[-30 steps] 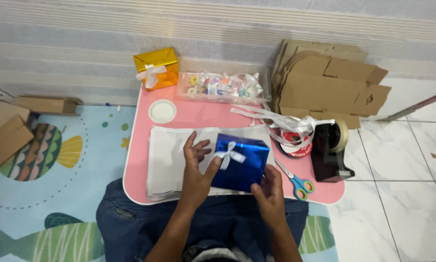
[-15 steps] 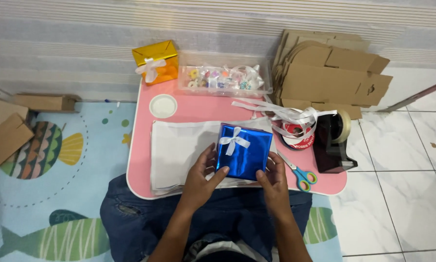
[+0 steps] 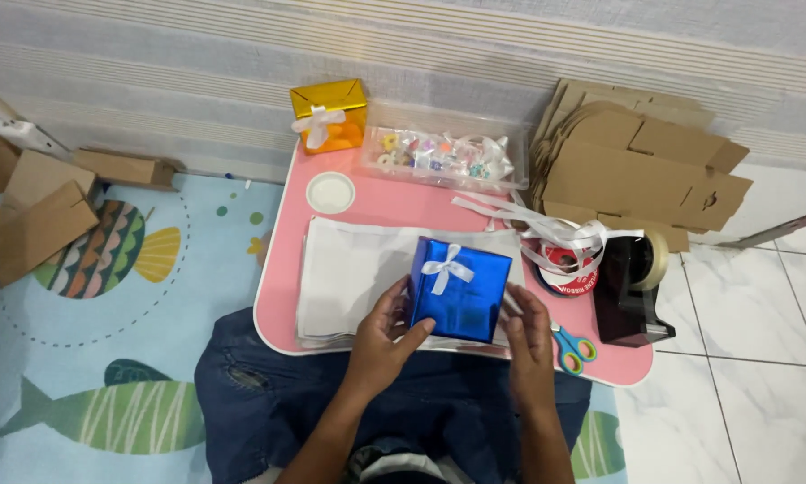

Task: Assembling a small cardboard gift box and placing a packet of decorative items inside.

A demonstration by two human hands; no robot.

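Gripping a glossy blue foil box [image 3: 458, 290], left hand [image 3: 381, 336] and right hand [image 3: 530, 336] curl closed.

The gift box [image 3: 458, 289] is shiny blue with a white ribbon bow [image 3: 445, 269]. A second box [image 3: 329, 116] is gold, also with a white bow. The surface [image 3: 282, 269] is pink, and the paper stack [image 3: 354, 273] on it is white. The scissors [image 3: 572, 346] have blue and red handles. The tape dispenser [image 3: 625, 291] is black. The flat cartons [image 3: 636, 175] are brown. The floor mat [image 3: 107, 323] is light blue with striped green and orange fish. The jeans [image 3: 268, 403] are dark blue.
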